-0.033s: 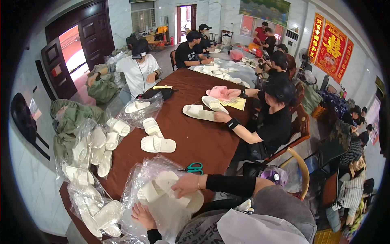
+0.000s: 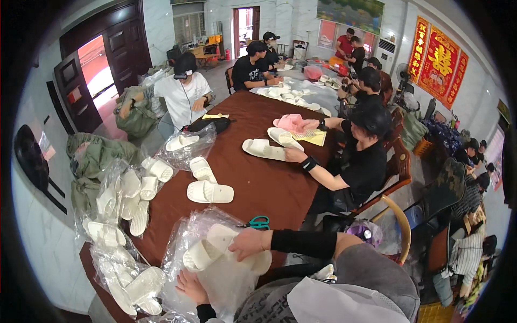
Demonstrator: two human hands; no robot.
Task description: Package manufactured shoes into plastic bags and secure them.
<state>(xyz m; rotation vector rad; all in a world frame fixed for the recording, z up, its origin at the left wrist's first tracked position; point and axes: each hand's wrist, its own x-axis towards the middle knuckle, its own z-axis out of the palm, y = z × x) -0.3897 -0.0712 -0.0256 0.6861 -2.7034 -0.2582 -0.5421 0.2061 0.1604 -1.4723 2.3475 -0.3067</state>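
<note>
In front of me lies a clear plastic bag (image 2: pixel 214 288) with white slippers on or in it; I cannot tell which. My left hand (image 2: pixel 192 287) rests on the bag's near left part, fingers spread. Just beyond it, a white slipper (image 2: pixel 200 255) shows its wide strap, and another white slipper (image 2: pixel 222 237) lies close behind. My right hand (image 2: pixel 251 244) reaches in from the right, its fingers curled at the edge of a white slipper (image 2: pixel 259 262) that it partly covers. Teal-handled scissors (image 2: pixel 258 222) lie just beyond my right hand.
On the brown-covered table (image 2: pixel 253 188), a pair of slippers (image 2: pixel 210 191) lies ahead; bagged slippers (image 2: pixel 141 285) pile along the left edge. At the right, a person in black (image 2: pixel 366 161) handles white slippers (image 2: pixel 264 149) beside pink ones (image 2: pixel 290 123). A person in white (image 2: pixel 186 99) sits across.
My right hand has shifted very slightly to the right. My left hand stays on the bag, and the arm of the person in white has moved a little.
</note>
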